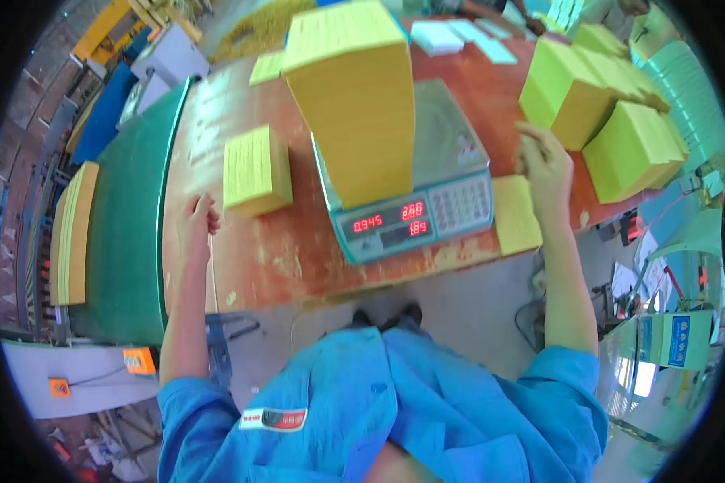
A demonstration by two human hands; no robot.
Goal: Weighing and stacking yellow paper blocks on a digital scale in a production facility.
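A tall stack of yellow paper sheets point(350, 121) stands on a digital weighing scale point(451, 145) with a lit red display. To the left of the scale, my left hand point(197, 217) hovers near a smaller yellow paper block point(250, 173). Its fingers are curled in, and what they hold, if anything, is hidden. My right hand point(544, 165) is raised to the right of the scale with fingers loosely bent and apart, nothing in them. Beneath it lies a low yellow paper pad point(515, 213), beside the scale's keypad.
Several yellow paper stacks point(560, 88) fill the right end of the red worktable point(298, 266). A green conveyor belt point(125, 209) runs along the left, with another paper stack point(76, 233) on it. White paper bundles point(437, 38) lie at the far edge, near another person's arm point(491, 14).
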